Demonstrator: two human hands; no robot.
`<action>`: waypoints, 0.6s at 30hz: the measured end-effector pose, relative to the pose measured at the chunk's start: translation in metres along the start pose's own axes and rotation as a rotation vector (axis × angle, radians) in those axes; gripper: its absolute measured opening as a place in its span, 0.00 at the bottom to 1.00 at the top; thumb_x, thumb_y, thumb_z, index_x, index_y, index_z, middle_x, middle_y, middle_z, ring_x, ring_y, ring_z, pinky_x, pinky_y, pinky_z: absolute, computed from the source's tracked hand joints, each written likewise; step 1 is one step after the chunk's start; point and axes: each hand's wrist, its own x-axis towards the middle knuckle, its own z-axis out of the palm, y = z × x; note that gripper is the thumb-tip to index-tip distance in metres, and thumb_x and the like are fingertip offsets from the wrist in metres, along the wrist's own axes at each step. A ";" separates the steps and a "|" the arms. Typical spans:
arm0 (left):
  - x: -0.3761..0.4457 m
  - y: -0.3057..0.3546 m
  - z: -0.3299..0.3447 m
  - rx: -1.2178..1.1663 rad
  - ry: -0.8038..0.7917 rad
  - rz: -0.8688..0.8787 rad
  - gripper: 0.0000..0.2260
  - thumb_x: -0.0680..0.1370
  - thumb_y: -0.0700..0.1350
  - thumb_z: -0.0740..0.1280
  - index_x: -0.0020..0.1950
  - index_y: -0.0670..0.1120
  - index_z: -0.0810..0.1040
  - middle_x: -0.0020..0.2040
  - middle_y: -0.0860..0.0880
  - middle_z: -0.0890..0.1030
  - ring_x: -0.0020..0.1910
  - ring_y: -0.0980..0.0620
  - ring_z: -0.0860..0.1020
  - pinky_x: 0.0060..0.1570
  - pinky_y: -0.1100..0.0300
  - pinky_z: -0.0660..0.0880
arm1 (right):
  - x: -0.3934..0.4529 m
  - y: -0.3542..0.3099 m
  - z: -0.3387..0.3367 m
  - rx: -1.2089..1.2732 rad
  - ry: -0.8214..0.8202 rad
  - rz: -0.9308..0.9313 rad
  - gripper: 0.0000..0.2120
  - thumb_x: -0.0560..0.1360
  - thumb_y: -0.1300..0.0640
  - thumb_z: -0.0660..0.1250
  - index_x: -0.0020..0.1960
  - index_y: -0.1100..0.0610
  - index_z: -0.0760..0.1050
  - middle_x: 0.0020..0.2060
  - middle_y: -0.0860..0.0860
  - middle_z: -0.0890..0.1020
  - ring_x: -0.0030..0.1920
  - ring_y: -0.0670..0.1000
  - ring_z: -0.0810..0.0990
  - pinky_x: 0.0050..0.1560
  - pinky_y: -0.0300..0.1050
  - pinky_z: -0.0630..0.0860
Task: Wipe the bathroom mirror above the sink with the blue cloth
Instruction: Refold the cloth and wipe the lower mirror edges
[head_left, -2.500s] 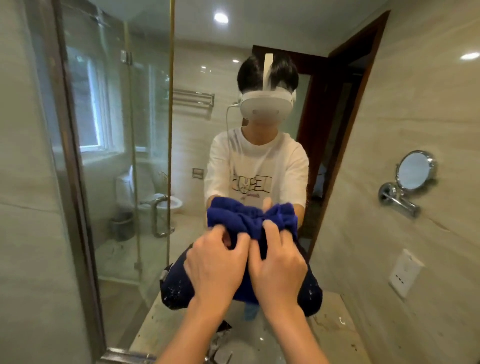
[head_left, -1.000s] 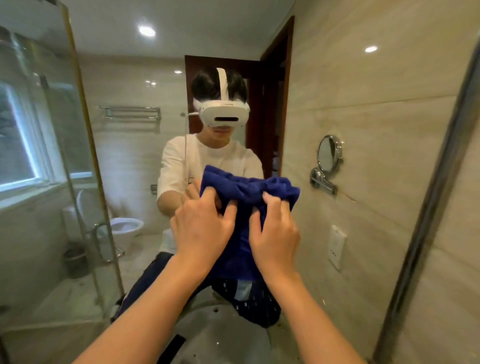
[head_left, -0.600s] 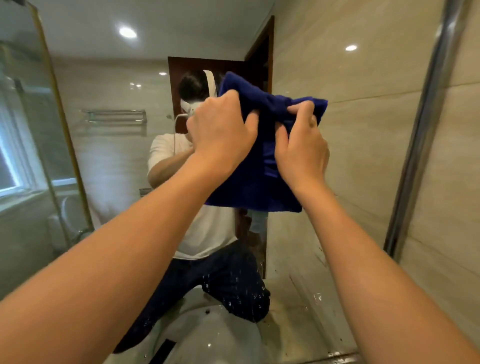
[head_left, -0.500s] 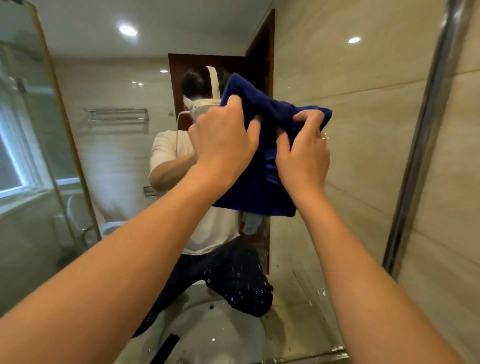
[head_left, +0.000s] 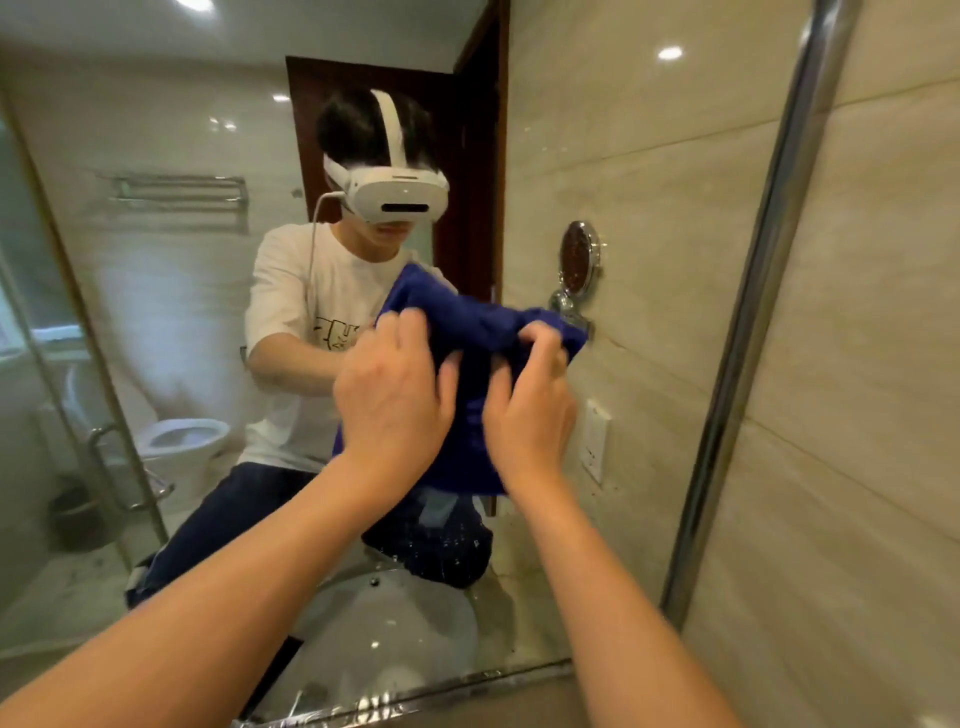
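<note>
- Left hand (head_left: 392, 400) and right hand (head_left: 530, 410) both grip the cloth (head_left: 467, 374), fingers curled in its folds.
- The cloth lies pressed on the mirror (head_left: 649, 260), right of centre, above the sink (head_left: 384, 623).

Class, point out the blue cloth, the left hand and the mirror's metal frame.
blue cloth (head_left: 470, 332): head view, bunched upper folds.
left hand (head_left: 392, 395): head view, back of hand.
mirror's metal frame (head_left: 748, 332): head view, right vertical bar.

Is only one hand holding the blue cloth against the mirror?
No, both the left hand and the right hand grip the blue cloth on the mirror.
</note>
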 end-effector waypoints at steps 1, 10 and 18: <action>0.016 0.011 0.003 0.007 0.024 0.024 0.13 0.77 0.51 0.62 0.55 0.43 0.72 0.46 0.43 0.76 0.44 0.43 0.75 0.43 0.49 0.70 | 0.018 0.001 -0.007 0.017 0.039 0.017 0.12 0.79 0.56 0.61 0.61 0.54 0.66 0.54 0.55 0.77 0.47 0.59 0.79 0.40 0.48 0.72; 0.061 0.096 0.055 0.184 -0.044 0.485 0.24 0.78 0.56 0.59 0.73 0.48 0.65 0.62 0.43 0.73 0.57 0.42 0.72 0.55 0.50 0.67 | 0.053 0.072 -0.048 0.110 0.181 0.334 0.13 0.81 0.56 0.57 0.64 0.56 0.63 0.58 0.52 0.77 0.51 0.55 0.80 0.45 0.48 0.74; -0.056 -0.008 0.046 0.269 -0.154 0.510 0.18 0.79 0.52 0.62 0.66 0.45 0.70 0.51 0.41 0.75 0.47 0.40 0.71 0.45 0.47 0.66 | -0.092 0.055 0.017 0.258 0.019 0.481 0.13 0.80 0.56 0.60 0.63 0.54 0.64 0.57 0.53 0.77 0.50 0.54 0.78 0.41 0.40 0.68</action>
